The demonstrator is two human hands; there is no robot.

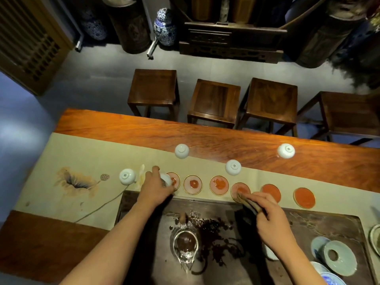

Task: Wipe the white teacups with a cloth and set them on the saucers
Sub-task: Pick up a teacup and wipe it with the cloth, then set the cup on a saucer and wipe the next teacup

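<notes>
A white teacup [166,179] is gripped in the left hand [153,186], directly over the leftmost saucer [173,181] of a row of six; whether the cup already touches that saucer cannot be told, since the hand covers the contact. A folded brown cloth [249,203] is pinched between the fingers and thumb of the right hand [271,219], its far end lying over the near edge of the fourth saucer [240,191].

Four further cups stand inverted, foot rings up. Taken from the held cup, one [127,176] lies just beside at 9 o'clock, one [181,150] near at 1 o'clock, one [233,167] at 2 o'clock just beyond the saucer row, and one [286,150] well apart at 2 o'clock on the bare wood. The remaining saucers [192,184] [219,185] [271,191] [304,198] run toward 3 o'clock and carry nothing.

The step in hand is judged to be placement of the first cup; the task is at an early stage. The next move calls for release of the cup upright and centred, then retrieval of the nearest inverted cup, which must be turned over and brought to the cloth.

The saucers rest on a beige runner [86,153] across the wooden table [205,138]. At 6 o'clock a glass pitcher [185,245] stands on a dark tea tray [308,227].
</notes>
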